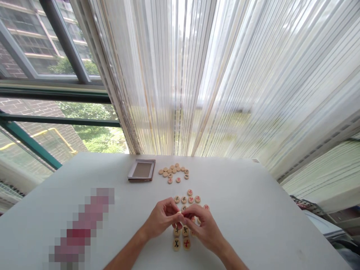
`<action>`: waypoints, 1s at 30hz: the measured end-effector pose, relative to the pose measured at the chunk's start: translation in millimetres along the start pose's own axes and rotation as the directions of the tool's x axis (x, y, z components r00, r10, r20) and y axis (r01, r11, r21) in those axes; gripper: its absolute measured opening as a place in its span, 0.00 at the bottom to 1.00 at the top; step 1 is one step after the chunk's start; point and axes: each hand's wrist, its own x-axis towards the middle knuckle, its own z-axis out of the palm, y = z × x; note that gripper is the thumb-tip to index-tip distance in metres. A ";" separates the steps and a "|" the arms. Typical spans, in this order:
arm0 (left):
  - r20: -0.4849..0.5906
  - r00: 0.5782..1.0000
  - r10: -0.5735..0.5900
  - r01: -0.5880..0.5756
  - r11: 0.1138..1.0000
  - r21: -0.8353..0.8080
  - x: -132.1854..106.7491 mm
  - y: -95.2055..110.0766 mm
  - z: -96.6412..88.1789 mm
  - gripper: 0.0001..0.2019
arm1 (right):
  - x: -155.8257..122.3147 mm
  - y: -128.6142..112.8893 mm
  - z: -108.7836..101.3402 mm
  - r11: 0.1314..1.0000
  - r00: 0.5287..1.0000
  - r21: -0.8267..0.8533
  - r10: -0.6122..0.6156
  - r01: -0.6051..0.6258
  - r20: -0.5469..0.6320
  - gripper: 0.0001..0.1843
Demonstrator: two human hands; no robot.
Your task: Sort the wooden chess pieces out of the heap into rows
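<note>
Both my hands meet over the near middle of a white table [253,210]. My left hand [161,219] and my right hand [202,225] have their fingers curled and pinched together around a small round wooden game piece [180,213] held between them. Round wooden pieces with black or red marks lie around the hands: a few beyond the fingertips [189,198] and a few under and in front of the wrists [181,243]. Part of this group is hidden by my hands.
Farther back lies a cluster of several more wooden pieces [173,172], most face down, beside a flat rectangular box [142,170]. A blurred pink patch [81,228] covers the table's left part. Sheer white curtains [225,75] and a window stand behind the table.
</note>
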 end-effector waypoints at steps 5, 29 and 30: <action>-0.007 1.000 -0.003 0.003 0.998 0.057 -1.2 6.1 1.9 0.15 | 0.1 -1.5 -1.4 0.999 0.999 -0.018 -0.028 0.029 0.020 0.10; 0.129 0.991 -0.016 -0.001 0.992 0.130 -2.8 17.9 -1.2 0.23 | 3.7 10.8 -3.2 0.999 0.998 0.047 -0.021 0.024 -0.062 0.10; 0.123 0.992 -0.007 -0.008 0.993 0.120 -2.1 17.4 -1.8 0.23 | 3.6 10.7 -3.9 0.999 0.997 0.052 -0.007 0.011 -0.072 0.10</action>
